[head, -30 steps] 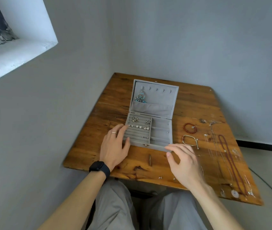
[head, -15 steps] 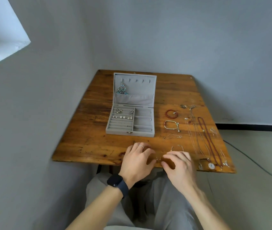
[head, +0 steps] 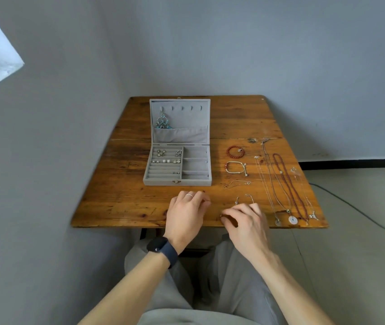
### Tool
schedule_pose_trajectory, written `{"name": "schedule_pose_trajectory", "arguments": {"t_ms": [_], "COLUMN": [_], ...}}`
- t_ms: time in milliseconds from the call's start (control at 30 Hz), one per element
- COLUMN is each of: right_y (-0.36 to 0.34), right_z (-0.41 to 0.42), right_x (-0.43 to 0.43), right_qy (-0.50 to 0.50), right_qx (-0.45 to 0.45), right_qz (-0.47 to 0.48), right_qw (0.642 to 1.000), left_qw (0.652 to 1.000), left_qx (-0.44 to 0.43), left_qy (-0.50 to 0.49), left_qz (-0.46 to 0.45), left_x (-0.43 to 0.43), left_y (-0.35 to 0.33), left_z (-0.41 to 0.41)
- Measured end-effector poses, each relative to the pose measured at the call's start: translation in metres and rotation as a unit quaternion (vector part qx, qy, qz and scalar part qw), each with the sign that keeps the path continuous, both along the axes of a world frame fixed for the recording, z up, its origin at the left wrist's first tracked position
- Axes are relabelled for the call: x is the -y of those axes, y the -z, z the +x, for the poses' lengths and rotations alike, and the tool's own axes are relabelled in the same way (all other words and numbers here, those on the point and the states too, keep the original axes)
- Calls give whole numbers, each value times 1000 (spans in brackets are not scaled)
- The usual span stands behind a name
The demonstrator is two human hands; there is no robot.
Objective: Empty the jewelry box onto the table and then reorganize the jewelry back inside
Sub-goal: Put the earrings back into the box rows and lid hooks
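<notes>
Along the desk's [head: 116, 195] right edge necklaces [head: 286, 184] lie straight — likely against tangling. At its front edge, left hand [head: 186, 213] loosely curled, empty; right hand [head: 247, 222] — grasp unclear.

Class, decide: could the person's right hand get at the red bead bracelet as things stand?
Probably yes: the red bead bracelet lies straight beyond the right hand, with only a cord bracelet and thin chain lying flat between.

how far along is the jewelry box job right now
Partway; emptying or refilling, I cannot tell. Done: earrings sit in the jewelry box rolls, a teal pendant hangs in its lid. In hand: left hand and right hand curl over the table near its front edge, anything held hidden. Still out: red bracelet, necklaces and other pieces lie beside the box.
</notes>
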State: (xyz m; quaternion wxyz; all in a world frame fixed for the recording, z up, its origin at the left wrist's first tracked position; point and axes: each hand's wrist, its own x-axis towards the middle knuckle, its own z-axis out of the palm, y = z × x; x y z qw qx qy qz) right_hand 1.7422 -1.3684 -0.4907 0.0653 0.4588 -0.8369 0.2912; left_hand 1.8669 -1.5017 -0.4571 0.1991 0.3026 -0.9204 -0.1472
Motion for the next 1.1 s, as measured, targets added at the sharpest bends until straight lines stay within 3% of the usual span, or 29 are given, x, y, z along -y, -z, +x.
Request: {"name": "schedule_pose_trajectory", "arguments": {"t_ms": [167,333,633,800,1100], "right_y": [-1,-8,-47,-72,-72], "right_z": [1,1,12,18,26], "right_x": [2,6,51,104,190], "right_qy": [-29,-37,-92,-136,-140], "right_qx": [-15,-34,65,66,92], "right_qz": [7,42,11,-3,82], "right_qw": [999,998,994,989,982], "left_qw": [985,965,953,951,945], "left_qx": [-92,-144,-135,-128,-151], "left_qy": [-59,-135,-229,-261,-277], "left_qz": [136,174,144,109,80], "left_x": [32,71,116,113,112], "left_y": [-11,-10,13,25,23], "left_z": [28,56,99,98,99]}}
